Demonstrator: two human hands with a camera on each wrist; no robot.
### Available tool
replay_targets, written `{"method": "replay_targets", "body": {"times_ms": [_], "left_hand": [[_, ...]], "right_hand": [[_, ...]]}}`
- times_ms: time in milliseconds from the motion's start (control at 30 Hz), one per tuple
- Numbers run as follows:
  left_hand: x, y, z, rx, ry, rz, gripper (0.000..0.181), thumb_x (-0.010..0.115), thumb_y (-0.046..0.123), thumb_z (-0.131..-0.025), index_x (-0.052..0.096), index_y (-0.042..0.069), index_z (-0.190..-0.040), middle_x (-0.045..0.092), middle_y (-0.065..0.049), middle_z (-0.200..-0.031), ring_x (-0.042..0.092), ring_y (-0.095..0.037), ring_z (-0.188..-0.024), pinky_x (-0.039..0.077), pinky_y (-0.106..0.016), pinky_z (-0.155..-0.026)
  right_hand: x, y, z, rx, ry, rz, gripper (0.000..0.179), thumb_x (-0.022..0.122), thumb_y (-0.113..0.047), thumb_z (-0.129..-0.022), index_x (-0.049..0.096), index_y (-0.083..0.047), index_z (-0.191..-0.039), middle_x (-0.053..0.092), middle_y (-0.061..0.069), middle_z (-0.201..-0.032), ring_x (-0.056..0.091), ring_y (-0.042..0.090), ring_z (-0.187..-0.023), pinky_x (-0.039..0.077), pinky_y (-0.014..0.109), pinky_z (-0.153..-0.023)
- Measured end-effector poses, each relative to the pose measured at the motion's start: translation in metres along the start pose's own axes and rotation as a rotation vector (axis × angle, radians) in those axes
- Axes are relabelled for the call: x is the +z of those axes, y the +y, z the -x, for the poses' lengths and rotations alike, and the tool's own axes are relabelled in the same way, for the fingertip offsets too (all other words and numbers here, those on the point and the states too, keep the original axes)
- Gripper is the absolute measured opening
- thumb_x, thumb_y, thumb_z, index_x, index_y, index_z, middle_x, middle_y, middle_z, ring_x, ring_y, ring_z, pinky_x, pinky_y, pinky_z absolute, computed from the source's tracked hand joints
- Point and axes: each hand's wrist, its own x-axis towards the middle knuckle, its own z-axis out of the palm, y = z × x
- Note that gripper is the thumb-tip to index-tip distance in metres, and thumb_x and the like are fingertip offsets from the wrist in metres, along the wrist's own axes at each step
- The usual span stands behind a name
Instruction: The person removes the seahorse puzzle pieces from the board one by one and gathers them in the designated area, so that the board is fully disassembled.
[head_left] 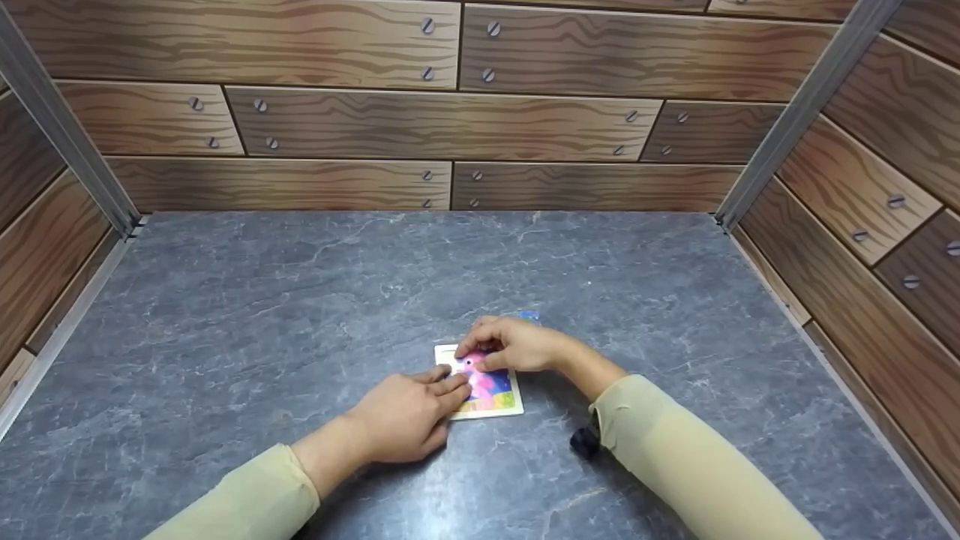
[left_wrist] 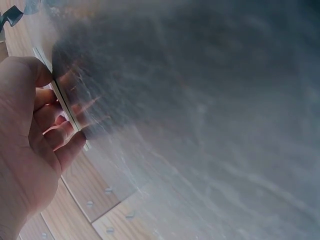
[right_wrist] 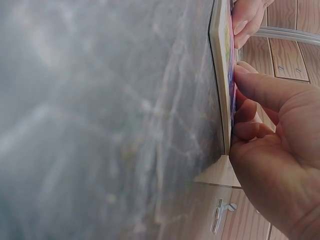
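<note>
A small picture board point(head_left: 491, 405) with a pale rim and a pink animal with a round eye lies flat on the grey marbled table. My left hand point(head_left: 409, 412) rests at its left side, the fairly straight fingers pressing on the picture and the thumb at the near edge. From the right, my right hand point(head_left: 517, 345) reaches over the upper part, its thumb and bent fingers touching the picture; I cannot tell whether they pinch a loose piece. In the right wrist view the board's thick edge point(right_wrist: 220, 85) shows beside the thumb. Beyond the right hand, a small blue patterned piece point(head_left: 529, 316) is partly hidden.
Wood-print panels point(head_left: 337, 120) wall the table at the back and sides, with metal posts point(head_left: 802, 112) in the back corners. A small black object point(head_left: 584, 442) sits at the right sleeve's cuff. Bare grey tabletop point(head_left: 262, 300) surrounds the board.
</note>
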Motion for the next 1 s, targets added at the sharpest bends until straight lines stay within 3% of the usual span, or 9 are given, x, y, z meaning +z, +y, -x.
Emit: {"method": "replay_targets", "body": {"times_ms": [1000], "left_hand": [[0.0015, 0.0002, -0.0001, -0.016, -0.024, 0.001, 0.055, 0.056, 0.027, -0.103, 0.056, 0.005, -0.153, 0.054, -0.01, -0.157, 0.055, -0.037, -0.141, 0.052, -0.047, -0.109]], "right_hand": [[0.0011, -0.0001, -0.0016, 0.044, 0.011, -0.005, 0.029, 0.074, -0.006, -0.097, 0.076, -0.008, -0.125, 0.064, 0.004, -0.118, 0.054, 0.016, -0.109, 0.046, 0.037, -0.1]]}}
